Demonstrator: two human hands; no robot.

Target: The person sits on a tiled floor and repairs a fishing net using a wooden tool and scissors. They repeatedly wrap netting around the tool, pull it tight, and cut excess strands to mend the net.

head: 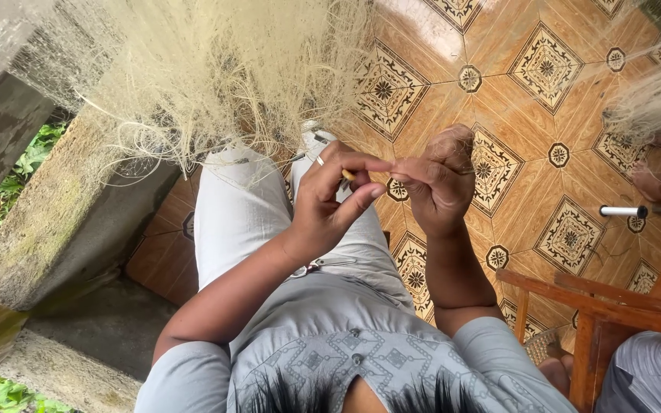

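A: Starting at the far left, what is there?

B: A weathered concrete wall (pixel 47 222) with green plants (pixel 9 176) beyond it. Draped over its top and hanging toward the person's knees is a pale, fine-meshed fishing net (pixel 216 76), bunched and tangled.

A: And the person?

B: Seated, in light grey trousers (pixel 231 222) and a grey patterned shirt (pixel 346 359). A small pair of metal scissors (pixel 323 265) lies on the lap, just below the left wrist.

A: What is the left hand doing?

B: The left hand (pixel 330 203) is raised over the thighs, with a ring on one finger. Its fingers are curled, thumb and forefinger pinched on a small tan netting needle (pixel 348 175), of which only the tip shows between the fingers. The fingertips reach right, nearly touching the other hand.

A: The right hand?

B: The right hand (pixel 437 183) is closed into a loose fist, thumb and forefinger pressed together toward the left hand. Any strand of net between them is too fine to see, so I cannot tell whether it holds one.

A: Further right?

B: Orange floor tiles (pixel 514 99) with dark diamond patterns. A white cylindrical handle with a black tip (pixel 623 211) lies on them. Below it is a brown wooden chair (pixel 613 313), and at the bottom right corner another person's grey-clad knee (pixel 652 375). More net (pixel 659 99) hangs at the upper right edge.
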